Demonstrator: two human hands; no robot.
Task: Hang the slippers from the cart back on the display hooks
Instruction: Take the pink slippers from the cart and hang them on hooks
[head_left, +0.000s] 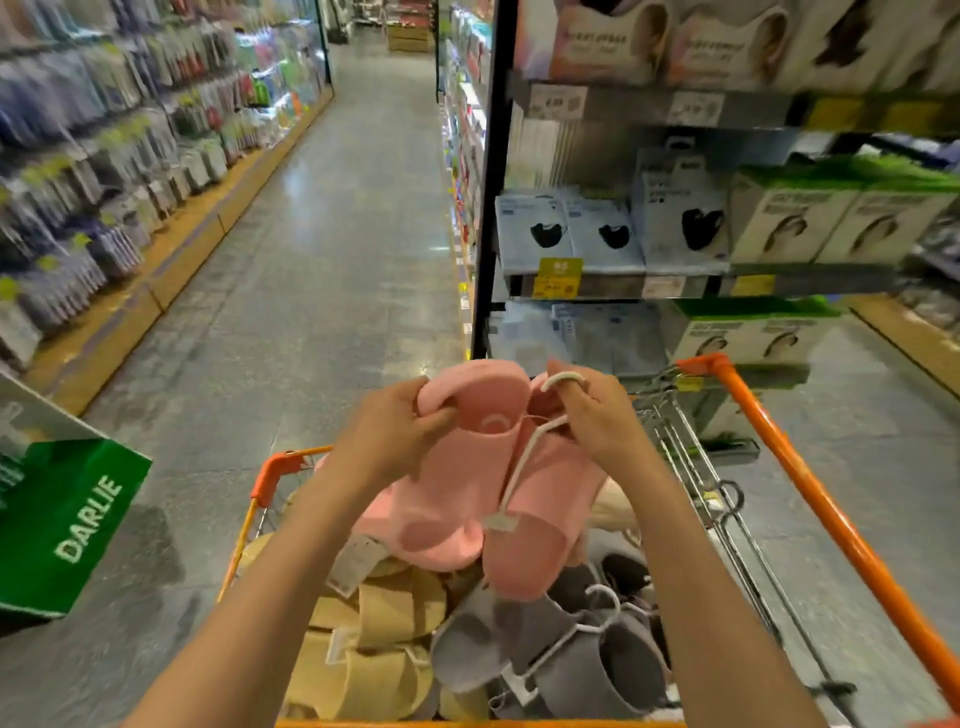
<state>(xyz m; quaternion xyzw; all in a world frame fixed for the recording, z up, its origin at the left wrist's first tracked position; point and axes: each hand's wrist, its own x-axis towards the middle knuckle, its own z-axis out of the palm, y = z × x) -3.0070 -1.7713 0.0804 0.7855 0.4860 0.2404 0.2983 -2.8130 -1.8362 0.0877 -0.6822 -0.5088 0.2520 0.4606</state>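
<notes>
Nearest the camera, the cart (810, 467) with its orange rim holds a heap of slippers: a beige pair (374, 654) on the left and a grey pair (571, 654) with a white hanger on the right. Above that heap both hands hold up the pink slippers (483, 488), clear of the load. The left hand (395, 436) is closed on the heel end of the left slipper, thumb on top; the right hand (597, 415) is closed around the top of the white hanger (519, 467), with the hook loop riding over a fingertip. The pair hangs toes-down, soles turned toward the camera, and a tag dangles near the toe. The step in hand looks like readying this pair for hanging, so it would be wise to keep the hook free and turned outward and to let the left hand steady the two slippers so they sit flat together. Beyond the cart, the right-hand shelves (727, 249) carry boxed face masks, and blurred packets line the aisle's left side; no bare display hook for slippers can be made out, so the spot must still be found.
</notes>
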